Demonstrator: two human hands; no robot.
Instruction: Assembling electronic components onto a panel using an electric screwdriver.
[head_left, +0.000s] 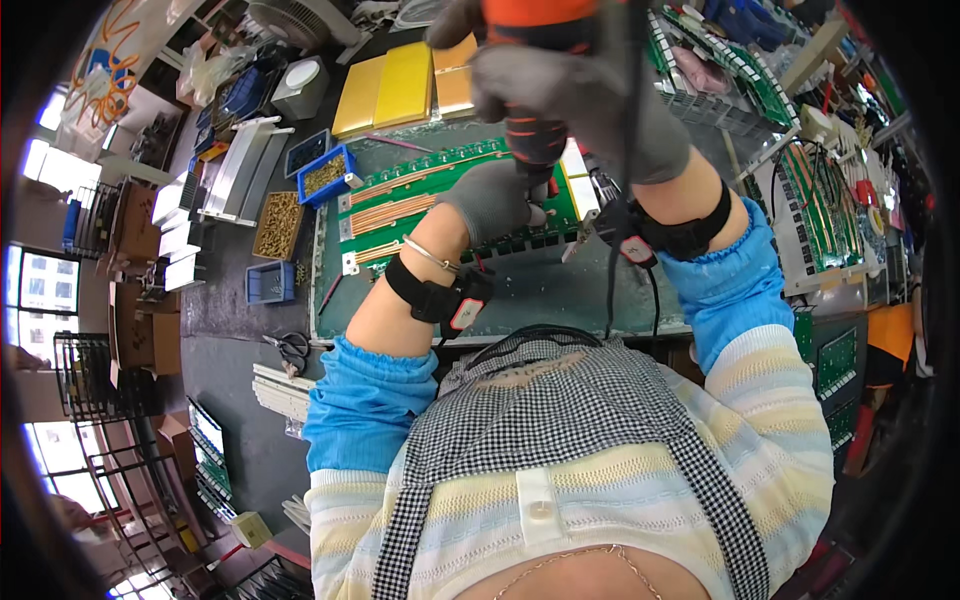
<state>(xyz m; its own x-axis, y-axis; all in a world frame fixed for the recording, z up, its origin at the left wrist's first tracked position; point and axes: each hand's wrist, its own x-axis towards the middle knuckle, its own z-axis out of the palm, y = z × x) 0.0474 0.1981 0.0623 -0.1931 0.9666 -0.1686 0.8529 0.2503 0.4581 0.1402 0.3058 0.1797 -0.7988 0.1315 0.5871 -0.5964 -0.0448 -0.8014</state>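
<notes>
Right hand (590,95) (grey glove) is wrapped tight around an orange-and-black power screwdriver (535,70), held upright over the green circuit board (420,200) lying at the far edge of the mat (540,295). Left hand (495,200) rests on the board, fingers curled around the tool's tip.

Yellow packs: three flat rectangular yellow packs (405,85) lie side by side at the far edge of the counter (540,300).
Cardboard boxes: brown cartons (140,225) stand stacked at the far left, beside the windows.
Wrist tags: a small tag, red and white, hangs on each black wristband, left (466,313) and right (632,249).
Screens: none in view.
</notes>
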